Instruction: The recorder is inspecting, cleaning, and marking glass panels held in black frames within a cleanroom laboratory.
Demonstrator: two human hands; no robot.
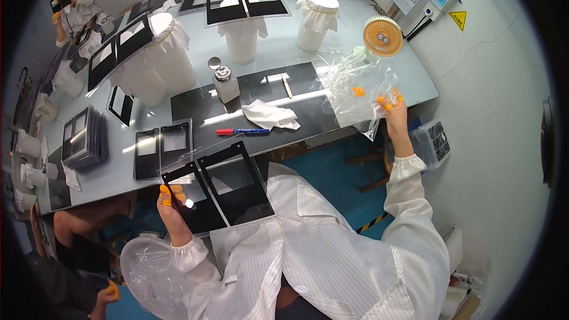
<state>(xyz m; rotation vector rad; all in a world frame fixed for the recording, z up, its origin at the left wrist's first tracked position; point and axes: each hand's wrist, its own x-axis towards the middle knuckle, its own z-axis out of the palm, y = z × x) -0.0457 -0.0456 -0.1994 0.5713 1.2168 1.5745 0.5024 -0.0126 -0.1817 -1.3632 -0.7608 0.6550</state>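
Glossy grey bench (355, 35) is stretching away in front of me, crowded with work. I am pinching the black double-window panel (219, 186) at its near left corner with my left hand (172, 207), orange-capped fingertips (165, 191) pressed together on the frame, so it is hanging over my lap just off the bench edge. My right hand (394, 115) is reaching out wide and pinching a clear plastic bag (355, 92), its fingertips closed on the film. Beyond the panel a red-and-blue pen (243, 132) and a crumpled white cloth (269, 114) are lying on a black mat (261, 106), with a small bottle (225, 82) further off. Held by one corner only, the panel could tip or slip, I think, and the bag's pull could drag my balance sideways.
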